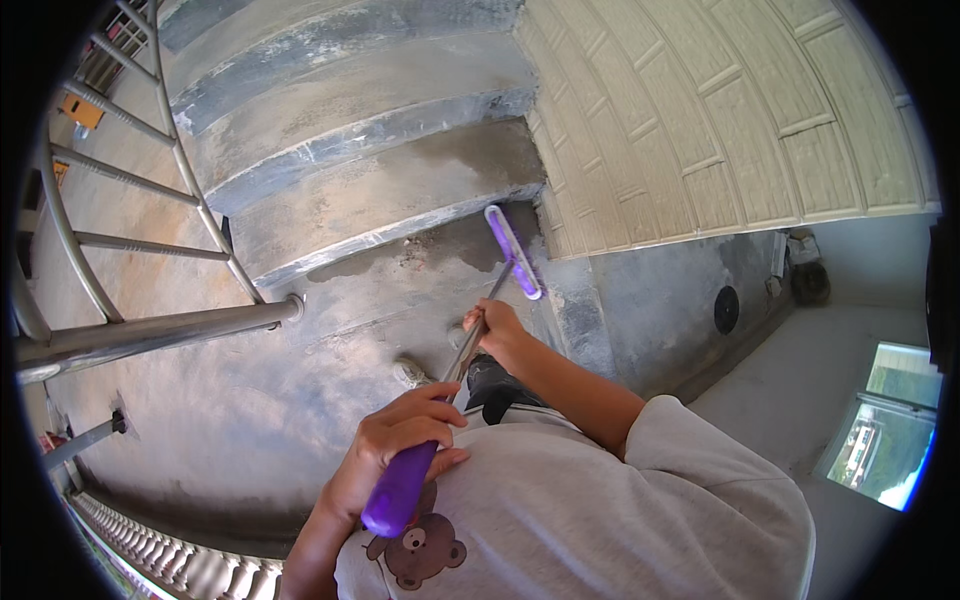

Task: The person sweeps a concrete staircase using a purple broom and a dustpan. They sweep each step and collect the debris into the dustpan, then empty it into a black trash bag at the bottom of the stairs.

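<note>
A long-handled broom with a purple and white head (514, 252) rests on the concrete landing at the foot of the steps, beside the tiled wall. My left hand (416, 427) holds the purple grip at the top of the handle, close to my shirt. Further down, my right hand (495, 324) is closed around the metal pole. A small scatter of debris (415, 253) lies on the landing left of the broom head. Dark damp patches show near the head and on the lowest step (375, 187).
Concrete steps rise ahead. A metal railing (157, 334) stands at the left, and a cream wall with brick-pattern panels (675, 135) at the right. A balustrade (180, 562) runs along the lower left. A dark round object (726, 310) is at the right.
</note>
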Action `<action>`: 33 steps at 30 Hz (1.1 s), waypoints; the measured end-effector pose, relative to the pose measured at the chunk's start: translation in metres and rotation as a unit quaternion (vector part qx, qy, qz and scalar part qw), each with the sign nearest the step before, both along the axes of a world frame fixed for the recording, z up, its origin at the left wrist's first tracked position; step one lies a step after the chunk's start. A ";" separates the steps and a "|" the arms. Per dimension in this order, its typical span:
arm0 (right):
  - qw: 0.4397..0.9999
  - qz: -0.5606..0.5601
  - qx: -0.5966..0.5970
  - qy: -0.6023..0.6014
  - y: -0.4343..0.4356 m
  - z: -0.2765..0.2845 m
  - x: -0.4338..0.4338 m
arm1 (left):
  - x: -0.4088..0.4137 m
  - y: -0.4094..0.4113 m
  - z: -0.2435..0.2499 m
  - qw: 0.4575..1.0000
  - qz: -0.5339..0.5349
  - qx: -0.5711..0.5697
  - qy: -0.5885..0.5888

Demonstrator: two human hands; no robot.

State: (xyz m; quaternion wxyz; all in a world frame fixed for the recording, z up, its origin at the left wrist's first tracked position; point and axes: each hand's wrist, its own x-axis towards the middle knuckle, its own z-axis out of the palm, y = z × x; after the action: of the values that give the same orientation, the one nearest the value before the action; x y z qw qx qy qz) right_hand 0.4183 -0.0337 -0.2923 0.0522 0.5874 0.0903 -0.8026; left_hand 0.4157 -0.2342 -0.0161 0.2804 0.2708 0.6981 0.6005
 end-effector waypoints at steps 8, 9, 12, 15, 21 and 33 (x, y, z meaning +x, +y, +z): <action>0.980 0.103 0.134 -0.102 0.008 -0.067 -0.032 | -0.005 -0.001 -0.085 0.996 0.075 0.022 -0.038; 0.977 0.117 0.135 -0.118 -0.002 -0.080 -0.039 | -0.005 -0.002 -0.084 0.996 0.088 0.003 -0.028; 0.975 0.137 0.132 -0.114 -0.034 -0.069 -0.035 | 0.014 -0.022 -0.083 0.990 0.142 -0.003 -0.023; 0.963 0.201 0.114 -0.136 -0.063 -0.058 -0.026 | 0.042 -0.033 -0.070 0.980 0.197 -0.018 -0.010; 0.941 0.300 0.093 -0.121 -0.128 -0.039 -0.014 | 0.068 -0.061 -0.046 0.967 0.235 -0.049 0.081; 0.943 0.311 0.116 -0.009 -0.157 0.046 0.002 | 0.079 -0.110 -0.010 0.946 0.222 0.025 0.234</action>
State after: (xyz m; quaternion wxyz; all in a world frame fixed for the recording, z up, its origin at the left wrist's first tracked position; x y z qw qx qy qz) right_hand 0.4199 -0.1911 -0.2459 0.2318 0.5394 0.3603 -0.7249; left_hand 0.4950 -0.3441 -0.0258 -0.0383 0.2486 0.7715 0.5843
